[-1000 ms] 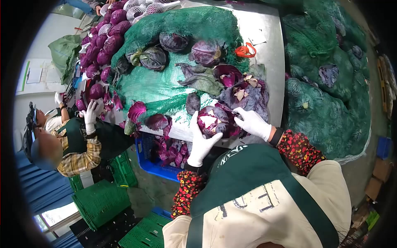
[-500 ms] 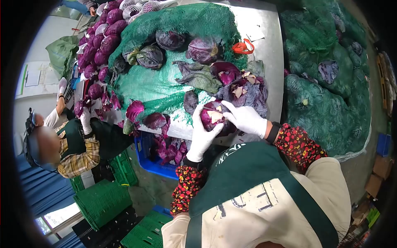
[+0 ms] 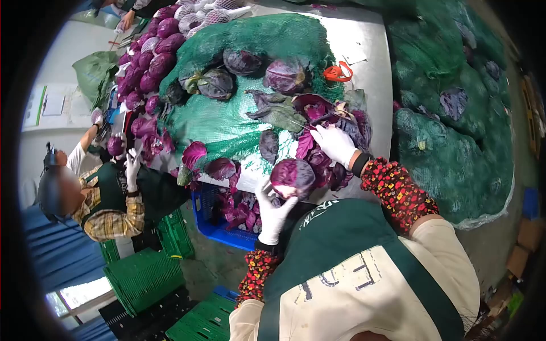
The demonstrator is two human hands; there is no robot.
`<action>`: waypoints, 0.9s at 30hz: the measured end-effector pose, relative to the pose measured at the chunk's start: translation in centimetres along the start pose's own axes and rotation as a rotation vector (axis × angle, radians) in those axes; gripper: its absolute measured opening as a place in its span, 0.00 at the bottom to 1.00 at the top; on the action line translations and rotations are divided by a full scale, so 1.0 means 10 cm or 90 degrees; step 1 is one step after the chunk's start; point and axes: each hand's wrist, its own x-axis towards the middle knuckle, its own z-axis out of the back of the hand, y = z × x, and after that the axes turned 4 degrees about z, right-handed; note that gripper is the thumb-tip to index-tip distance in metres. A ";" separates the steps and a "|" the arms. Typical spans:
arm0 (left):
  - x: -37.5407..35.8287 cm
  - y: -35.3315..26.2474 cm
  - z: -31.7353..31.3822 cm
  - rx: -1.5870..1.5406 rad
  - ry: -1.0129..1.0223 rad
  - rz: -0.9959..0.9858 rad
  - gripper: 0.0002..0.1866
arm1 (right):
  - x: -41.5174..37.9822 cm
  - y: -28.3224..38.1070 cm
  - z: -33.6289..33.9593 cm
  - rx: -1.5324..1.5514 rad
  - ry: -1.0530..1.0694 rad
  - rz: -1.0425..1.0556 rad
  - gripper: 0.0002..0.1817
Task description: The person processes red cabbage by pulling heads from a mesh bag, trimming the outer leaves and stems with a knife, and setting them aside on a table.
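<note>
Gloved hands apart, the right reaching farther forward.
The left hand [image 3: 272, 213] is cupped, its thumb spread from curved fingers, the left forearm [image 3: 257, 275] pointing ahead; the right hand [image 3: 335, 145] shows its back, fingers bent closely together, the right forearm [image 3: 398, 190] slanting inward.

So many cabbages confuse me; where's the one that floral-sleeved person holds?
In the head view, the left hand holds the red cabbage by the table edge, right of the blue crate.

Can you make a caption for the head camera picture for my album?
A white-gloved left hand holds a purple cabbage while the right hand is at the loose leaves.
</note>
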 end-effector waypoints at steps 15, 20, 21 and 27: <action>0.48 -0.56 -0.17 0.577 0.125 -0.067 0.57 | -0.67 0.32 0.32 0.273 0.088 0.014 0.30; 0.53 -0.33 -0.35 0.527 0.068 -0.277 0.54 | -0.83 0.33 0.36 0.121 0.096 0.064 0.30; 0.53 -0.33 -0.42 0.456 0.082 -0.278 0.53 | -0.85 0.31 0.37 0.118 0.093 0.060 0.30; 0.45 -0.39 -0.70 0.553 0.024 -0.338 0.54 | -0.75 0.01 0.44 0.023 0.023 0.072 0.17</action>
